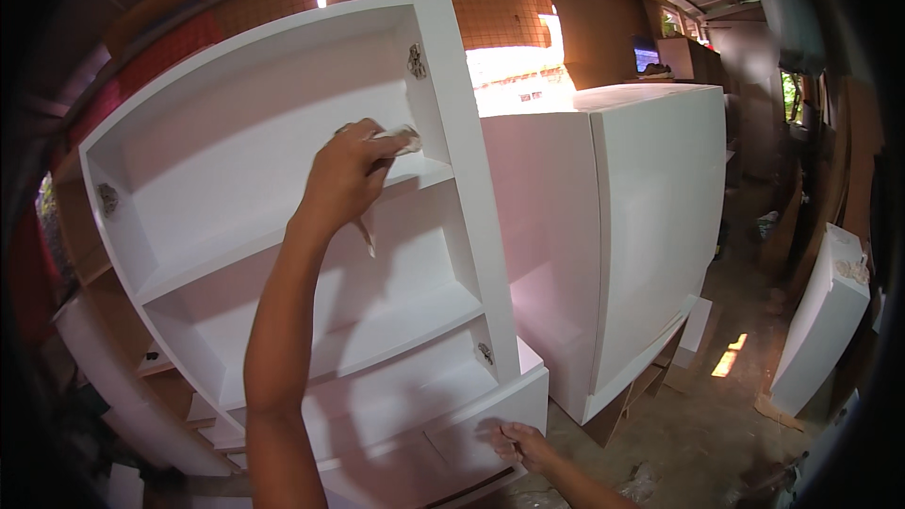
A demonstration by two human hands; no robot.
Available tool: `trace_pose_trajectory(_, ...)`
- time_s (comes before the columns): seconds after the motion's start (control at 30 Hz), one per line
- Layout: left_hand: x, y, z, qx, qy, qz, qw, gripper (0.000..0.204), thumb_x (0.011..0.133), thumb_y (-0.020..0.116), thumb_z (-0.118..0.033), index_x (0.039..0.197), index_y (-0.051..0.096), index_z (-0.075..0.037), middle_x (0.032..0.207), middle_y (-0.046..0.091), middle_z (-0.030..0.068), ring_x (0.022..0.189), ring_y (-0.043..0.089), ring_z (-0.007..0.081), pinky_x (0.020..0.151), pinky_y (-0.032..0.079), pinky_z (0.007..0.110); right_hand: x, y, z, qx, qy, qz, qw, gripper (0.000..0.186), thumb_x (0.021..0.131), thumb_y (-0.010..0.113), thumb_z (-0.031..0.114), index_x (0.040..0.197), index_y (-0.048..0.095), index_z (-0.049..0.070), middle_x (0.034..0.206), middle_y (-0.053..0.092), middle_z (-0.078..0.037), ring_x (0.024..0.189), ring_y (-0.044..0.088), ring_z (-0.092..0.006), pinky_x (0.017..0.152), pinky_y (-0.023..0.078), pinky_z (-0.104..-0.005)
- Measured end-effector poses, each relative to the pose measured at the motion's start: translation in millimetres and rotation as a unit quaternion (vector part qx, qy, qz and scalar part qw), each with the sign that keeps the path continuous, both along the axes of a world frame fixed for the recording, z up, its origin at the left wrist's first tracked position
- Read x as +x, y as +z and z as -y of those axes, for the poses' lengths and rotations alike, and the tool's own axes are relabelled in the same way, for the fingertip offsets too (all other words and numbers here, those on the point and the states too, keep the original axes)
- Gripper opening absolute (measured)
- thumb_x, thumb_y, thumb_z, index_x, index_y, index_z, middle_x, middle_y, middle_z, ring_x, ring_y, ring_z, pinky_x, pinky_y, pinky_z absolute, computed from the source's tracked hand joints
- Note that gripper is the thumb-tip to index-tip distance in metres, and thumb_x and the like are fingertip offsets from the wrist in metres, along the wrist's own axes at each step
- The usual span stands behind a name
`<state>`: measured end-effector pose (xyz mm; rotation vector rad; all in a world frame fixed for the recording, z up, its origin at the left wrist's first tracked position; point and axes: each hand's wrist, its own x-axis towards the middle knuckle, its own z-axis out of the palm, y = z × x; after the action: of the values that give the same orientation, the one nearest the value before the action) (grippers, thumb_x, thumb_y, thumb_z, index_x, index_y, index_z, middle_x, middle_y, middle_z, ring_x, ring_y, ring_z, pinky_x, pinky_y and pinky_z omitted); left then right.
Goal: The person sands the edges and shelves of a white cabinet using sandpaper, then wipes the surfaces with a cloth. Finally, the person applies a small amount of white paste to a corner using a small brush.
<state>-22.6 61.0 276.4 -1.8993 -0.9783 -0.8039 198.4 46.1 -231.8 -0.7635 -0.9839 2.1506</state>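
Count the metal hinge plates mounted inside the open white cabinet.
3 show: one hinge plate on the right wall above the raised hand, one on the left wall of the top compartment, one low on the right wall. More may be hidden behind the arm.

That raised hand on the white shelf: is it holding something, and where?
Yes. The left hand pinches a small crumpled pale pad, maybe sandpaper, at its near end, against the white shelf unit.

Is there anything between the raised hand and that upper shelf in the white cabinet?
Nothing visible. The left hand already presses a small crumpled pad against the front edge of the upper shelf, with no gap showing. The right hand rests lower on the cabinet's bottom front panel.
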Motion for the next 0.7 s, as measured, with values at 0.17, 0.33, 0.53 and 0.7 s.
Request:
trace_pose_trajectory(0.17,22,27,-51,-0.153,0.229,-0.079,0.958,0.019,0.073,0.055,-0.005,0.080,0.072,-0.008,0.082,0.067,0.0139,0.078,0.064,0.0329,0.071,0.050,0.044,26,-83,16,-0.103,-0.016,-0.004,0.995,0.025,0.096,0.062,0.029,0.107,0.063,0.007,0.093,0.070,-0.008,0.073,0.069,-0.0188,0.064,0.059,-0.0326)
trace_pose_trajectory(0.33,42,23,-79,-0.254,0.266,-0.018,0.930,0.021,0.077,0.055,-0.016,0.081,0.073,-0.005,0.074,0.065,0.0176,0.078,0.063,0.0374,0.077,0.051,0.046,56,-106,28,-0.129,-0.043,0.010,0.991,0.024,0.096,0.060,0.028,0.107,0.062,0.006,0.094,0.069,-0.008,0.074,0.070,-0.0198,0.063,0.060,-0.0336)
trace_pose_trajectory(0.53,66,6,-60,-0.171,0.302,-0.086,0.934,0.020,0.078,0.056,-0.014,0.087,0.070,-0.004,0.099,0.068,0.0168,0.097,0.063,0.0351,0.086,0.046,0.051,82,-146,38,-0.132,-0.050,0.013,0.990,0.028,0.097,0.059,0.030,0.110,0.061,0.005,0.095,0.067,-0.008,0.077,0.070,-0.0200,0.064,0.059,-0.0335)
trace_pose_trajectory(0.7,60,1,-108,-0.075,0.220,-0.205,0.951,0.019,0.077,0.064,-0.020,0.080,0.070,-0.003,0.090,0.064,0.0227,0.088,0.060,0.0382,0.081,0.044,0.052,65,-154,44,-0.131,-0.078,0.030,0.988,0.032,0.096,0.060,0.032,0.117,0.060,0.008,0.100,0.068,-0.008,0.080,0.069,-0.0189,0.066,0.059,-0.0321)
